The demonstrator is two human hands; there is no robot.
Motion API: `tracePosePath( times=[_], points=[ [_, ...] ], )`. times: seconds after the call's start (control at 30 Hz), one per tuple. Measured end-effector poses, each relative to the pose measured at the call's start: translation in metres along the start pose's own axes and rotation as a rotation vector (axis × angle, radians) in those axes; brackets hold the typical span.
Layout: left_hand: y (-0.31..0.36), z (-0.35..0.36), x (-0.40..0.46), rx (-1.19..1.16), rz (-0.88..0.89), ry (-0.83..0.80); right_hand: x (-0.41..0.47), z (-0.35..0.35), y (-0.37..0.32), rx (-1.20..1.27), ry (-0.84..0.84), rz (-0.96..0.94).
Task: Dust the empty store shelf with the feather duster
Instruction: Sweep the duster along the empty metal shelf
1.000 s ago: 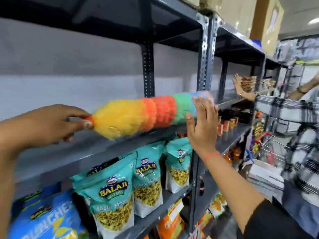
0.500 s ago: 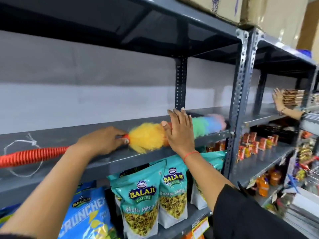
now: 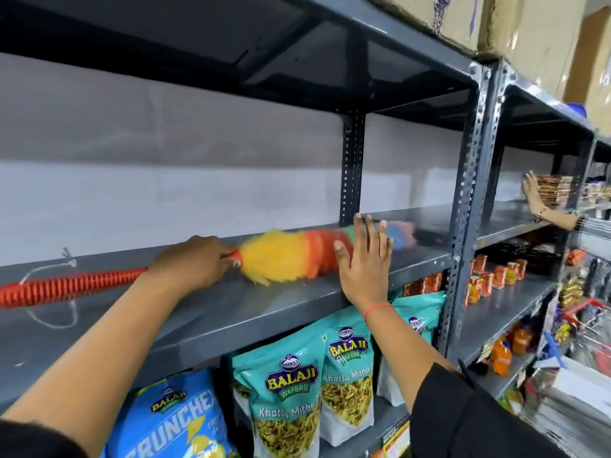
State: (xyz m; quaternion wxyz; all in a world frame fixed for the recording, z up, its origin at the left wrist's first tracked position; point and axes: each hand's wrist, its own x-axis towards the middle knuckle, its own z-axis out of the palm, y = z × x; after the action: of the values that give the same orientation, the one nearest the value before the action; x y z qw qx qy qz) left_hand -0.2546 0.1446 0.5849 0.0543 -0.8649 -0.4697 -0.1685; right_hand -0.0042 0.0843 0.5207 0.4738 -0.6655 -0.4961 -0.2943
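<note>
The feather duster (image 3: 281,257) lies along the empty grey shelf (image 3: 251,312), its yellow, orange, green and blue plumes pointing right and blurred at the tip. Its ribbed red handle (image 3: 66,287) runs off to the left, with a white cord loop trailing from it. My left hand (image 3: 195,264) is shut on the handle just behind the yellow plumes. My right hand (image 3: 365,262) is raised in front of the plumes, fingers spread, holding nothing, and it hides part of the green section.
Perforated grey uprights (image 3: 468,200) divide the racks. Teal Balaji snack bags (image 3: 284,395) and a blue Crunchex bag (image 3: 175,421) stand on the shelf below. Cardboard boxes (image 3: 515,24) sit on top. Another person's hand (image 3: 534,198) touches stacked packets at the far right.
The duster head has slid further right along the shelf with my left hand. My right hand has stayed raised in front of the plumes. The view has turned left.
</note>
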Motion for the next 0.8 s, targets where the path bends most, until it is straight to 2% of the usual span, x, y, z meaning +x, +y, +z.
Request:
tracePosePath(
  times=[0.07,0.13,0.17,0.23,0.3,0.37,0.47,0.53,0.6,0.67,0.73,0.8],
  points=[
    [0.002,-0.001,0.005,0.062,-0.061,0.12,0.0,0.0,0.001,-0.01,-0.011,-0.004],
    [0.004,0.0,0.005,0.016,-0.054,0.168,0.0,0.0,0.0,-0.016,-0.018,-0.026],
    [0.004,0.001,0.005,-0.062,-0.023,0.144,0.001,0.0,0.0,-0.014,-0.014,-0.035],
    [-0.002,0.002,0.002,-0.233,0.054,-0.015,0.0,0.0,0.0,0.017,0.007,-0.047],
    [-0.006,-0.001,-0.001,-0.243,0.087,-0.171,0.0,0.001,0.001,0.044,0.036,-0.066],
    [-0.007,-0.001,0.004,-0.162,0.036,-0.155,0.0,0.0,0.002,0.046,0.031,-0.095],
    [0.001,0.001,0.016,-0.009,-0.077,0.04,0.002,0.0,0.003,0.05,0.015,-0.126],
    [0.012,0.004,0.022,-0.025,-0.096,0.102,0.003,0.001,0.004,0.051,0.02,-0.138],
    [0.023,0.01,0.027,-0.142,-0.046,0.077,0.003,0.002,0.005,0.054,0.044,-0.142],
    [0.035,0.014,0.031,-0.225,0.036,-0.034,0.002,0.002,0.005,0.071,0.059,-0.139],
    [0.045,0.019,0.035,-0.188,0.058,-0.133,0.002,0.003,0.006,0.08,0.051,-0.143],
    [0.052,0.022,0.04,-0.073,-0.006,-0.104,0.002,0.003,0.007,0.089,0.024,-0.143]
  ],
)
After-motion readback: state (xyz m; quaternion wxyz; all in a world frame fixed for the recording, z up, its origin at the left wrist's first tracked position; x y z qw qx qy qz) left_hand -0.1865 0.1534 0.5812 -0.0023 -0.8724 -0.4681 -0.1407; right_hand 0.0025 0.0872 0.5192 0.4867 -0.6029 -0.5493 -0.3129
